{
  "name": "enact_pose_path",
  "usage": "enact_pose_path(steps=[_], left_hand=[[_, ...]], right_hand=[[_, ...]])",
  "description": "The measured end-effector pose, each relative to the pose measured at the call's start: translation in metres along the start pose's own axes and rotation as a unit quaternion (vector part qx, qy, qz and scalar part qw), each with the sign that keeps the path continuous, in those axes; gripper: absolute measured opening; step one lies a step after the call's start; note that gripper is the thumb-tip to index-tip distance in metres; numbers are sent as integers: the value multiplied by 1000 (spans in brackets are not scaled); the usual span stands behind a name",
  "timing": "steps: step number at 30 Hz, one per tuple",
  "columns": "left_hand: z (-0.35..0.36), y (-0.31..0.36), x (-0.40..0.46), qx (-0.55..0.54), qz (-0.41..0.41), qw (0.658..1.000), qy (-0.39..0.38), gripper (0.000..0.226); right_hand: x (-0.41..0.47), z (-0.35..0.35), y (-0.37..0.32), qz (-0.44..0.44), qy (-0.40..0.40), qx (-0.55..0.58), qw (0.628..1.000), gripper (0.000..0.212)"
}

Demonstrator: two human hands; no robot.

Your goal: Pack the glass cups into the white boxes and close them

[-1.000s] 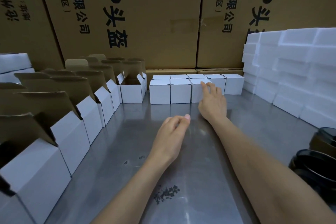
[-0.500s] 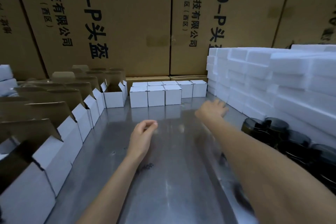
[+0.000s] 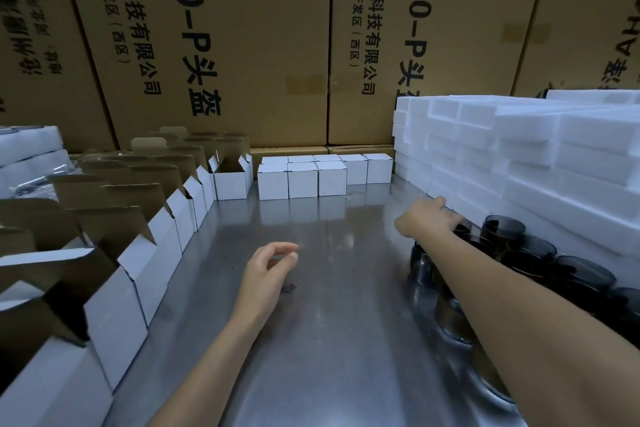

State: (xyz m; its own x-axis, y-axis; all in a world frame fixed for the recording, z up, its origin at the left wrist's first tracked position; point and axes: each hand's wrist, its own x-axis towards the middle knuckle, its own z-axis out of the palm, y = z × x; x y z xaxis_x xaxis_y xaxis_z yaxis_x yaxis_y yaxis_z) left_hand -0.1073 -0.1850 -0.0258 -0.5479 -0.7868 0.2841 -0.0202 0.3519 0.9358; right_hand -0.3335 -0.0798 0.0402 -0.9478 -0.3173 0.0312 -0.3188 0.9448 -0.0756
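Right hand (image 3: 427, 218) moved onto glass cups (image 3: 504, 229) | left hand (image 3: 268, 270) idle

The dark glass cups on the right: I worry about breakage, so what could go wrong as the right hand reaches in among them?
The dark glass cups stand packed together, so the right hand could knock a neighbour while lifting one. The forearm crosses low over the nearer cups and might tip them. The foam stack right behind leaves the fingers little room.
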Motion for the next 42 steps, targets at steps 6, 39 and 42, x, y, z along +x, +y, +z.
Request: enact_pose_path(steps=[6,39,42], left_hand=[[3,-1,-1,49,12,999,-18,17],[8,-10,3,102,121,987,-19,68],[7,-13,5,121,138,983,-5,73]], right_hand=[[-35,6,-53,-138,25,53,989,51],[-109,62,-48,-420,-30,554,718,73],[-109,64,-48,-428,-46,556,711,73]])
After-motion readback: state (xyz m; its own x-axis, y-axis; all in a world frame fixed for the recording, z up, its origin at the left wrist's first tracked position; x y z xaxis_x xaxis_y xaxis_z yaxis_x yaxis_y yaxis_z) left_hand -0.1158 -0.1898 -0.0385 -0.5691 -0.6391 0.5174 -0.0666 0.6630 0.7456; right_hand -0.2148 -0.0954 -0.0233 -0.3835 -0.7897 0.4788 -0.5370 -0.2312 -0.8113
